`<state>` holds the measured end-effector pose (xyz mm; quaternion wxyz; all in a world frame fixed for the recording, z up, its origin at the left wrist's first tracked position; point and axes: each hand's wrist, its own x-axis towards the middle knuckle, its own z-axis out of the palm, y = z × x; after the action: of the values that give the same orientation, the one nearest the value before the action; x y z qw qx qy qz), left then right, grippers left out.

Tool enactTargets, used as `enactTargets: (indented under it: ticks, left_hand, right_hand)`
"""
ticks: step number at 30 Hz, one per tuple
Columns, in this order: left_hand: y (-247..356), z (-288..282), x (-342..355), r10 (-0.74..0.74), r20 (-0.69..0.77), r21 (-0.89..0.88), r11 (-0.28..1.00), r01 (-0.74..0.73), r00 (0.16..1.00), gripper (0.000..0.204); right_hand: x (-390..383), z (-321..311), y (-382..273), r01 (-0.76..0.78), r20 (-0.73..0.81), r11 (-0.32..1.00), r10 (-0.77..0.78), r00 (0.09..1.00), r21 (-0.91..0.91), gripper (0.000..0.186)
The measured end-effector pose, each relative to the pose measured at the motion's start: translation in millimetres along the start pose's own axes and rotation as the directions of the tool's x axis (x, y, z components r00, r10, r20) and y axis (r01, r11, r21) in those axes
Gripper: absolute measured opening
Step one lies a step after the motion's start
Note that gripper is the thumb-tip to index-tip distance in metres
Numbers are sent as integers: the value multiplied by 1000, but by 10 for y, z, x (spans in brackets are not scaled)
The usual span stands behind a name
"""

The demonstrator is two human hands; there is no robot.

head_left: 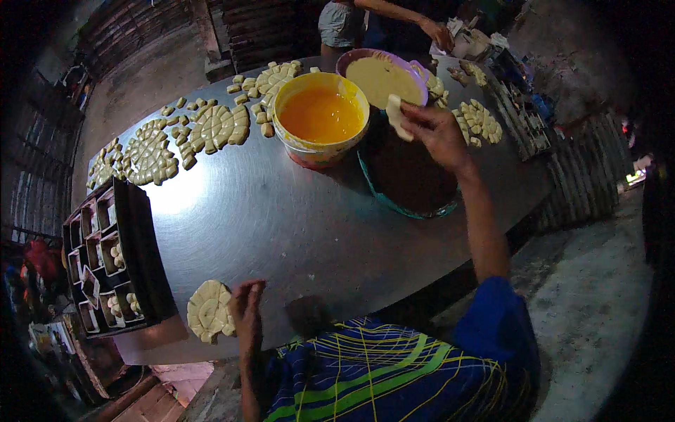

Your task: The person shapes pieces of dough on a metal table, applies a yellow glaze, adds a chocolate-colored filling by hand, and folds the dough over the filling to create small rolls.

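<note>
Dim light fills a room where corrugated sheets (590, 165) stand to the right and a concrete floor (583, 281) shows beyond the surface (274, 239). A broad sweep of shiny metal runs between the black divided tray (148, 235) at the left edge and the yellow-rimmed bucket (309, 149), giving the hands their widest room. Farther right it tightens: the bucket, a purple bowl (340, 65) of beige paste and a dark basin (404, 208) with a teal rim crowd together, the basin lying toward the near right edge. Dough pieces (149, 156) in cracked rounds line the far left edge.

The right hand (436, 133) pinches a flat pale piece (396, 118) between thumb and fingers, raised over the basin, near the bucket and bowl. The left hand (246, 313) is low at the near left, fingers close together beside a pale dough round (211, 311); whether it touches the round or grips anything, I cannot tell. Another person's hand (437, 34) reaches into clutter (478, 46) at the far right, too small and dark for any lettering to be read.
</note>
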<state>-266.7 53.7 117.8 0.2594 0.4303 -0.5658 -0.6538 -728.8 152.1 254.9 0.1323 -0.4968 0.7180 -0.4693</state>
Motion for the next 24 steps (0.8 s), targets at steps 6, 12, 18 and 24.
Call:
enactTargets:
  ticks: [6,12,18,24]
  left_hand:
    - [-361,-723,-281,24,-335,-80,995,-54,942,18]
    - [-623,-774,-440,-56,-397,-152,988,-6,916,22]
    - [-420,-374,-393,-50,-305,-91,996,23,951,20]
    - [-94,-155,-317,8,-230,-83,996,-27,973,17]
  right_hand:
    - [451,-171,243,-29,469,986,103,877,-162,39]
    - [-55,-19,620,-291,652,903,430,624,-317,22]
    - [-471,130,617,-303,510,850,507,695,-431,34]
    - [-616,206,627,-257,454,846,479,751,-468,32]
